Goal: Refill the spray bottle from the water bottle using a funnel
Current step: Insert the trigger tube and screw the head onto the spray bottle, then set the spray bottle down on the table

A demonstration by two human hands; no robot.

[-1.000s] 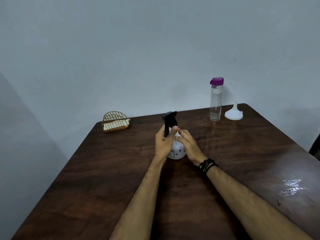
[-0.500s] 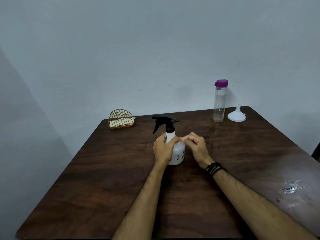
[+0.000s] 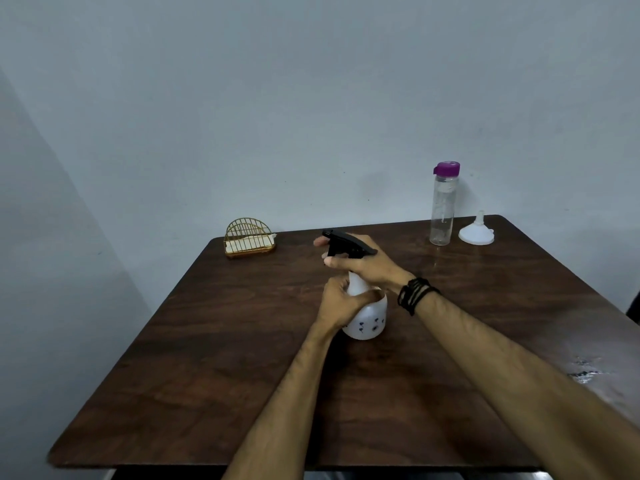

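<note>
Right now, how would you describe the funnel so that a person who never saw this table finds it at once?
Start at the dark wooden table and go to its far right corner, near the wall. There stands a clear water bottle with a purple cap. The funnel is just to its right: small, white, lying mouth-down with its narrow spout pointing up, the only cone-shaped thing there.

Table [image 3: 207, 393] bears spray bottle [image 3: 369, 315], water bottle [image 3: 442, 209], funnel [image 3: 476, 232], rack [image 3: 249, 239].

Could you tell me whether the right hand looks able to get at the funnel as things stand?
Probably yes: the table between right hand and funnel lies bare, though the hand is busy on the spray head.
</note>
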